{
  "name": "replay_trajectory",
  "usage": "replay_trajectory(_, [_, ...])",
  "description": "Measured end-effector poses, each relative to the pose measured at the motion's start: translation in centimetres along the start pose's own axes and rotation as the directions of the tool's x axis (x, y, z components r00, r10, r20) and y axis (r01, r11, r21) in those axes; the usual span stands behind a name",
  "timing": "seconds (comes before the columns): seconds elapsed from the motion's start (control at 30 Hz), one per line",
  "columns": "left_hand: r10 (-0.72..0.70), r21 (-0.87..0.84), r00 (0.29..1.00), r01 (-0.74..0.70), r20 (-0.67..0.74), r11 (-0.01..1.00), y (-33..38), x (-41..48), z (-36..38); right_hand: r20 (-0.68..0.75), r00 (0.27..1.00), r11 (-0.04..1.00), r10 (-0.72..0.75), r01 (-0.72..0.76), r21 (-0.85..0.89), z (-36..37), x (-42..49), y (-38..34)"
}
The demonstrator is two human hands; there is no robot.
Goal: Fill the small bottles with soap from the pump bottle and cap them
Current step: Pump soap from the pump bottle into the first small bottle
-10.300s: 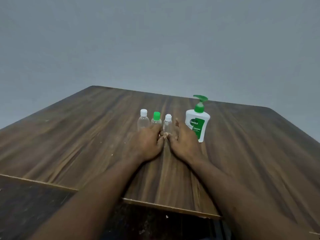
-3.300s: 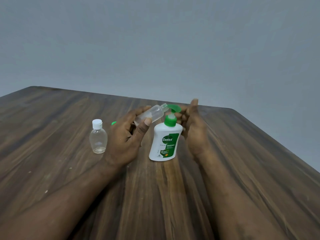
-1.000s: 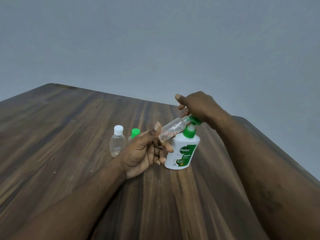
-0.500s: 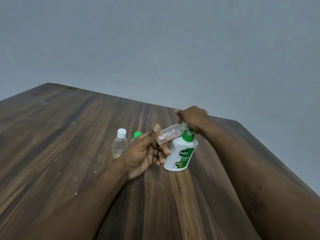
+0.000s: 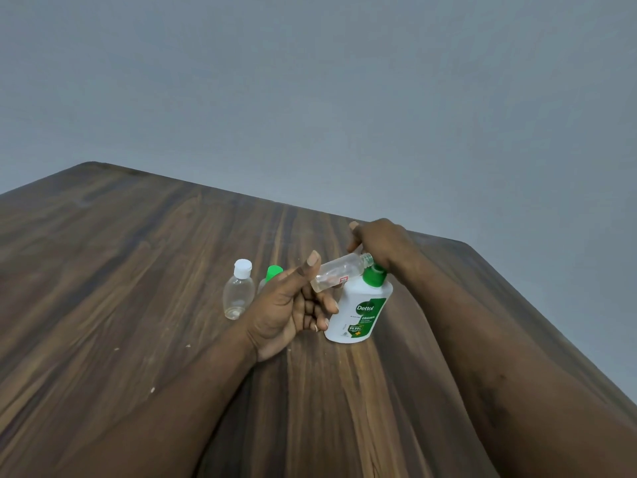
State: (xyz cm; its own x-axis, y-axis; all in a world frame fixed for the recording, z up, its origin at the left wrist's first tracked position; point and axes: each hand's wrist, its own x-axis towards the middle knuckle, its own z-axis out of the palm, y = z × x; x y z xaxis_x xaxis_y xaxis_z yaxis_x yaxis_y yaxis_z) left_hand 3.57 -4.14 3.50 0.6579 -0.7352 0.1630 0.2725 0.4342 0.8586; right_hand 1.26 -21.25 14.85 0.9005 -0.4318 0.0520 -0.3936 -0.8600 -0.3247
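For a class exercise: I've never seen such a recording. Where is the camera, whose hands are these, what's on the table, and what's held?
There is no machine: a person works bare-handed, filmed by a camera on their head looking forward and down. The left hand holds a small uncapped bottle, tilted, its mouth beside the green top of the pump bottle, which stands on the wooden table. The right hand covers the pump head. Further left stand a white-capped bottle and a green-capped bottle, the latter partly hidden behind the left hand.
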Motion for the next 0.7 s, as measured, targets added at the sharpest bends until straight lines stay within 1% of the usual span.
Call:
replay_trajectory(0.07, [0.001, 0.007, 1.000, -0.001, 0.012, 1.000, 0.0, -0.1, 0.0, -0.045, 0.999, 1.000, -0.017, 0.016, -0.015, 0.0, 0.0, 0.0])
replay_trajectory(0.2, [0.007, -0.002, 1.000, -0.007, 0.015, 1.000, 0.0, -0.1, 0.1, -0.146, 0.989, 0.984, 0.017, 0.010, 0.176, -1.0, 0.5, 0.6])
replay_trajectory(0.27, [0.018, -0.006, 1.000, -0.018, 0.014, 1.000, 0.0, 0.0, 0.1, -0.161, 0.987, 0.971, 0.012, 0.027, 0.236, -1.4, 0.4, 0.5])
replay_trajectory(0.33, [0.027, -0.002, 1.000, -0.027, 0.010, 1.000, 0.0, 0.0, 0.1, -0.133, 0.991, 0.964, 0.018, 0.018, 0.265, -1.1, 0.0, 0.7])
replay_trajectory(0.37, [0.030, -0.002, 1.000, -0.030, 0.006, 1.000, 0.1, 0.1, 0.2, -0.105, 0.994, 0.965, 0.022, 0.006, 0.262, -0.8, -0.1, 0.9])
replay_trajectory(0.47, [0.033, -0.005, 0.999, -0.033, -0.015, 0.999, 0.1, 0.1, 0.0, -0.027, 1.000, 0.987, 0.010, -0.006, 0.159, 0.4, 0.4, 1.3])
replay_trajectory(0.5, [0.033, 0.004, 0.999, -0.033, -0.021, 0.999, 0.0, 0.2, 0.0, -0.013, 1.000, 0.989, 0.023, -0.021, 0.149, 0.7, 0.6, 1.2])
replay_trajectory(0.57, [0.034, 0.027, 0.999, -0.034, -0.023, 0.999, 0.0, 0.1, 0.0, -0.017, 0.999, 0.986, 0.033, -0.030, 0.161, 0.8, 0.6, 1.0])
replay_trajectory(0.63, [0.062, 0.079, 0.998, -0.060, -0.027, 0.995, 0.2, 0.1, 0.2, -0.020, 1.000, 0.996, -0.007, 0.009, 0.085, 0.7, 0.3, 0.9])
replay_trajectory(0.7, [0.118, 0.180, 0.992, -0.109, -0.039, 0.978, 0.5, -0.2, 0.4, -0.030, 0.998, 0.999, -0.050, 0.050, 0.001, 0.4, -0.1, 0.8])
